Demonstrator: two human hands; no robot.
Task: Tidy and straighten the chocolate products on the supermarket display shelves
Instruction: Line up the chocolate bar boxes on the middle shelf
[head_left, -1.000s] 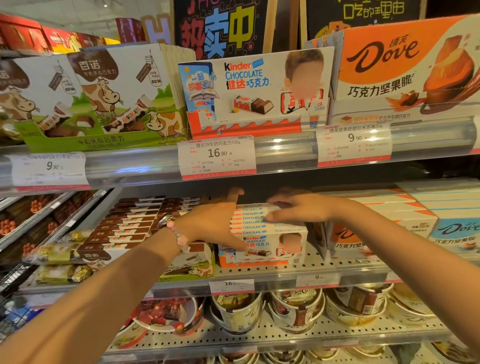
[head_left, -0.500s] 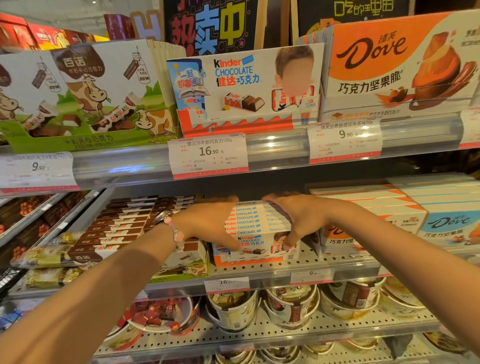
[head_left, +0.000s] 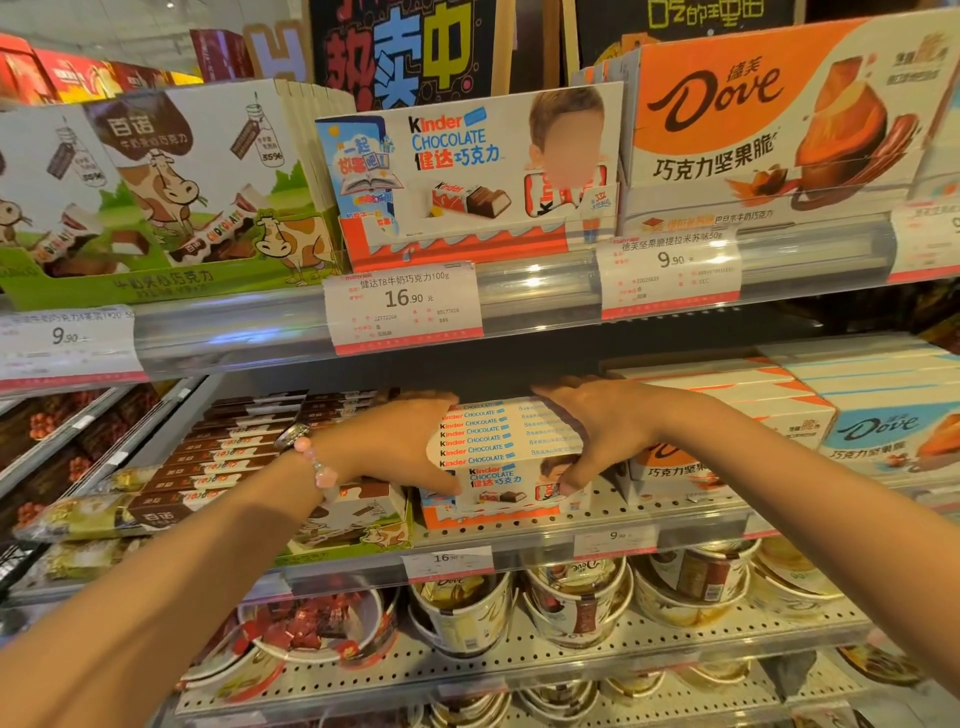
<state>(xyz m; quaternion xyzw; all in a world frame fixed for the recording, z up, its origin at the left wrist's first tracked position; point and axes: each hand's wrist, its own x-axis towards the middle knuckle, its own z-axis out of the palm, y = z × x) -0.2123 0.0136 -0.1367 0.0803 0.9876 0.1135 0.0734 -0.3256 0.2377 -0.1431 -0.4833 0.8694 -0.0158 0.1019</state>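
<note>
Head view: left hand (head_left: 395, 441) and right hand (head_left: 602, 431) each keep a curled grip on the chocolate boxes (head_left: 498, 447) on the middle shelf (head_left: 675, 512); uneven squeezing could topple the row.

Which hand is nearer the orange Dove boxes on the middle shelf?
Right. The right hand holds the Kinder Chocolate stack's right side, just beside the orange Dove boxes; the left hand holds the stack's far side from them.

A dark gap stays open above the Kinder Chocolate boxes (head_left: 496, 436), under the upper shelf rail (head_left: 540, 291); cow-print boxes (head_left: 358, 512) and Dove boxes (head_left: 691, 431) crowd either side.
</note>
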